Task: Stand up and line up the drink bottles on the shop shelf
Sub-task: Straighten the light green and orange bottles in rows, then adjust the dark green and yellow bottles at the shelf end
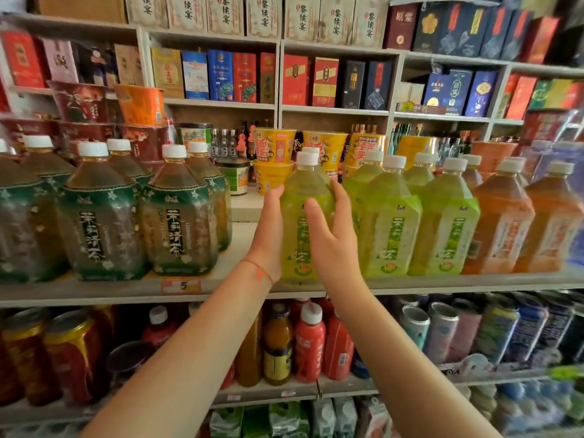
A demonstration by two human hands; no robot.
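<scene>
Yellow-green tea bottle [300,216], white-capped, upright at front edge of shelf [94,290]. Clasped between both hands: left hand [268,229] flat against its left flank, fingers up along the side; right hand [328,235] wrapped over its front and right side, fingers spread, thumb across the label. Just right of it: row of matching green bottles [392,216], then orange bottles [502,222]. Left of it: a gap, then dark green jasmine tea bottles [177,213]. Behind it: yellow noodle cups [274,150].
</scene>
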